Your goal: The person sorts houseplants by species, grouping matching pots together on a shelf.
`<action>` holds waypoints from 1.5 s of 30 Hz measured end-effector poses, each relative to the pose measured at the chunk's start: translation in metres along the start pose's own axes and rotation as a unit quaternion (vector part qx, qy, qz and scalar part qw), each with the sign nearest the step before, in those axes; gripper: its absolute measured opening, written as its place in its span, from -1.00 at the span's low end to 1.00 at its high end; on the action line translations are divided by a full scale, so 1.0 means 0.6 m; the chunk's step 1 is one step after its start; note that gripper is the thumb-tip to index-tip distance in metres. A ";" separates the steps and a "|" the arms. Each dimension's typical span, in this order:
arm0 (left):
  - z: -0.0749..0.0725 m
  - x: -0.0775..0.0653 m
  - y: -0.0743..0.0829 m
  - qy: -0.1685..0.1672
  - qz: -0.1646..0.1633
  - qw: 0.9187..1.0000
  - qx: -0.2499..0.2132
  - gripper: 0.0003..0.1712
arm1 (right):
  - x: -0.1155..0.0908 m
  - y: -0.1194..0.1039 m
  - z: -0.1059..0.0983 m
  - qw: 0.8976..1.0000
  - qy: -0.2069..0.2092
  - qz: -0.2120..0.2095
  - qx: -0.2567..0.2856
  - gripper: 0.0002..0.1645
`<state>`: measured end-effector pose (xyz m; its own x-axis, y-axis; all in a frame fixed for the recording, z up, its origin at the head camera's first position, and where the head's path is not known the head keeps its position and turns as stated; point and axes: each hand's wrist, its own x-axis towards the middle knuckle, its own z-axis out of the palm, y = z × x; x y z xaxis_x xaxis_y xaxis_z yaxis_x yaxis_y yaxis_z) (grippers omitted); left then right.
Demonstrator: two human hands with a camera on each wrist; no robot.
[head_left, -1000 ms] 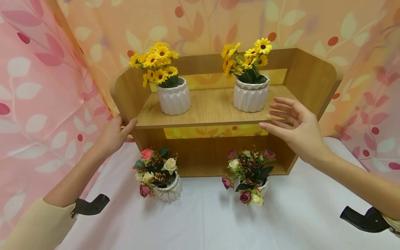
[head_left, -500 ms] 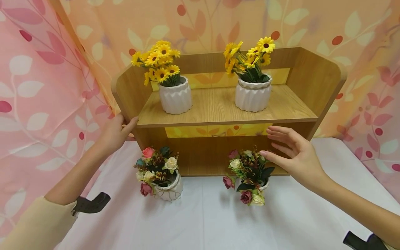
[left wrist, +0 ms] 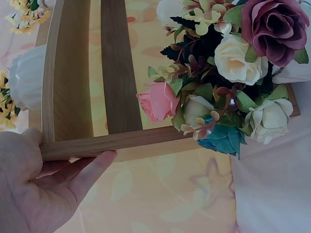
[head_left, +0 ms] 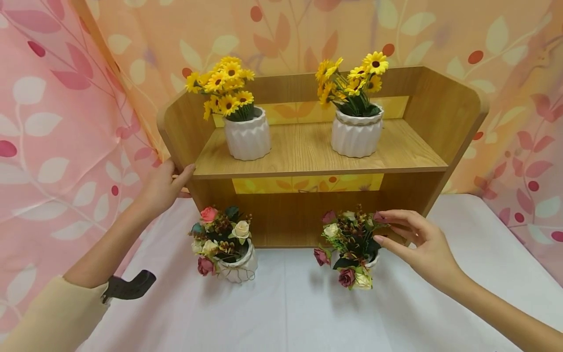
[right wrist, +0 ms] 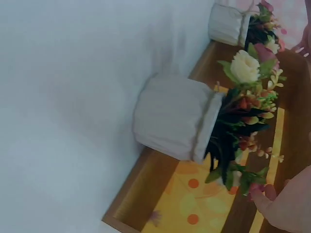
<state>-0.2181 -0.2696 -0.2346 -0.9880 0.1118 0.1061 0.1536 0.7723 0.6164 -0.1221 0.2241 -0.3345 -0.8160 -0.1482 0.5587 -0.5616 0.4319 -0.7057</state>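
Note:
On the left, my left hand point(head_left: 160, 188) grips the side of a two-tier wooden shelf point(head_left: 299, 166); its thumb lies at the front edge, its fingers against the outer side panel point(left wrist: 116, 141). My right hand point(head_left: 424, 247) reaches to the right-hand pot of artificial roses point(head_left: 352, 244). Its index fingertip meets a purple rose point(head_left: 379, 217) on the outer side, while the thumb stands a little below, apart from the index finger. The white pot point(right wrist: 172, 116) shows fully in the right wrist view. Another pot of mixed roses point(head_left: 224, 242) stands at the left front.
Two white pots of yellow sunflowers point(head_left: 248, 134) point(head_left: 356, 132) stand on the upper board. Both rose pots are on the white tablecloth point(head_left: 286, 313) before the lower tier. Patterned curtains point(head_left: 281, 34) hang behind and at the sides.
My right hand has moved down from beside the upper right sunflower pot to the roses below. The left hand has stayed on the shelf's side, and the pots stand where they were.

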 end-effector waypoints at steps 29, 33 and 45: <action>-0.001 -0.001 0.002 -0.004 -0.009 1.000 0.000 -0.08 | -0.096 0.096 0.044 0.987 -0.065 0.144 -0.034 -0.57; -0.001 -0.003 0.001 -0.001 -0.007 1.000 0.003 -0.10 | -0.100 0.100 0.053 0.985 -0.073 0.154 -0.010 -0.62; -0.001 -0.002 0.003 -0.001 -0.011 1.000 0.006 -0.09 | -0.095 0.118 0.074 0.990 -0.048 0.129 -0.004 -0.56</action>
<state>-0.2164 -0.2685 -0.2333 -0.9912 0.0964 0.0910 0.1320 0.7823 0.6087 -0.1212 0.2238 -0.4356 -0.9416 -0.1156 0.3162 -0.3321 0.4737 -0.8157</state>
